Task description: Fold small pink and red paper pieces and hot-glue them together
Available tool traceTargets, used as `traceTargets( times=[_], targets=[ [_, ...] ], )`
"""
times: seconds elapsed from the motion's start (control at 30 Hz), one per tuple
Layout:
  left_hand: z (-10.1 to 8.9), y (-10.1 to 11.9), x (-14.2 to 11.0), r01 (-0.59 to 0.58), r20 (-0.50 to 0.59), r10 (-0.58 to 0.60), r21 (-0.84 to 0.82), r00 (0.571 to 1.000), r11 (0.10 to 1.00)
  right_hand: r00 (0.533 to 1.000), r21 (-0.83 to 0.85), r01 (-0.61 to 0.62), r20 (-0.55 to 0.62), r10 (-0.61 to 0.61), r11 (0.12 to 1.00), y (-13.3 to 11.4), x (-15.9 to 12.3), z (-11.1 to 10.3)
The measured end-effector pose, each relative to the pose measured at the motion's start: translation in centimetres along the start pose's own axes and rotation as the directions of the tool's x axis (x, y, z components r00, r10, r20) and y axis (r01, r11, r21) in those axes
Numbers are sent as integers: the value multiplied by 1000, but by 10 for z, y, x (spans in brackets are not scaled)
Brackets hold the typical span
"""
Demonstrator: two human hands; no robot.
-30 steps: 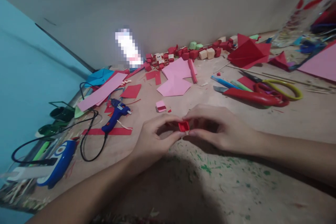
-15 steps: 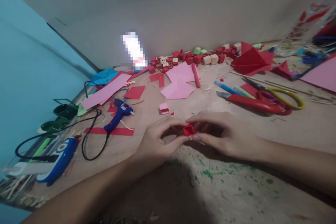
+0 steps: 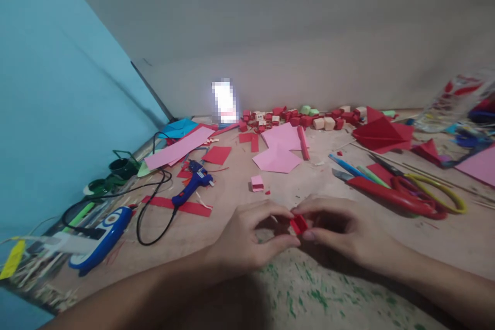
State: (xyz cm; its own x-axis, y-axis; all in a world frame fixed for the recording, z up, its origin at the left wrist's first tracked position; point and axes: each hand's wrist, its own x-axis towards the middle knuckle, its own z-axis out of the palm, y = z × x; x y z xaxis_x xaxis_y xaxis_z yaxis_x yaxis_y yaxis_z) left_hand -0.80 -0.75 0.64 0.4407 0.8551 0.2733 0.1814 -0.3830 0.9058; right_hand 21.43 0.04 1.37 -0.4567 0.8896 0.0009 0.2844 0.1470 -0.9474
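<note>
The small red paper box [image 3: 298,224] is between your 2 hands, low over the table [image 3: 232,188], with its open side turned toward you and tilted. Your left hand [image 3: 257,237] pinches its left side between thumb and forefinger; your right hand [image 3: 344,229] grips its right side the same way. Your fingertips hide part of its edges.

Just beyond your fingers sit a small pink paper box [image 3: 257,183] and a red scrap [image 3: 267,192], the closest things in the way ahead of you. Behind them lie 2 pink paper pieces [image 3: 277,161], with a red paper roll [image 3: 303,143] by their right edge.

To your left, a blue glue gun [image 3: 189,186] lies across a red paper strip [image 3: 203,209]; its black cord [image 3: 139,227] loops on the table, apart from your left forearm. To your right, a red-handled knife [image 3: 390,197], a blue pen [image 3: 353,169] and yellow-handled scissors [image 3: 458,201] crowd together, beyond your right hand.

Along the wall [image 3: 286,46] runs a row of small paper blocks [image 3: 328,124], with a bright, blurred-out screen [image 3: 224,100] at its left end.
</note>
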Motion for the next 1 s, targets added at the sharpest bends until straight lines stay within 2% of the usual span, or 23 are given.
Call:
traceTargets(
  times=[0.07, 0.17, 0.2, 0.27, 0.37, 0.5, 0.67, 0.8, 0.9, 1.0],
  targets=[
    [-8, 1, 5, 21, -77, -19, 35, 997, 999, 998, 91, -47, -41, 51, 995, 2, 2, -1],
    [-24, -5, 19, 59, -257, -1, 218, 966, 974, 984, 196, -124, -100, 145, 973, 4, 6, -2],
    [-30, -8, 23, 69, -265, 5, 268, 964, 961, 978, 217, -144, -117, 172, 965, 4, 6, -2],
    [-38, -17, 31, 101, -169, -49, 314, 984, 944, 967, 241, -184, -128, 219, 953, 3, 7, -2],
    [-42, -26, 36, 114, -76, -94, 330, 993, 937, 960, 229, -217, -127, 250, 949, 1, 6, -2],
    [-39, -25, 36, 141, -62, -127, 310, 990, 940, 966, 183, -189, -142, 216, 965, 2, 6, -2],
    [-33, -17, 32, 209, -68, -199, 215, 978, 954, 974, 201, -138, -148, 169, 970, 8, 5, -2],
    [-23, -17, 25, 272, -80, -266, 77, 961, 959, 983, 230, -76, -143, 111, 970, 9, 2, 0],
    [-13, -17, 19, 330, -38, -336, -116, 941, 937, 988, 272, 0, -149, 42, 962, 10, 0, 2],
    [-5, -16, 14, 387, 33, -398, -323, 917, 864, 988, 255, 45, -156, -5, 966, 10, -1, 3]
  ],
)
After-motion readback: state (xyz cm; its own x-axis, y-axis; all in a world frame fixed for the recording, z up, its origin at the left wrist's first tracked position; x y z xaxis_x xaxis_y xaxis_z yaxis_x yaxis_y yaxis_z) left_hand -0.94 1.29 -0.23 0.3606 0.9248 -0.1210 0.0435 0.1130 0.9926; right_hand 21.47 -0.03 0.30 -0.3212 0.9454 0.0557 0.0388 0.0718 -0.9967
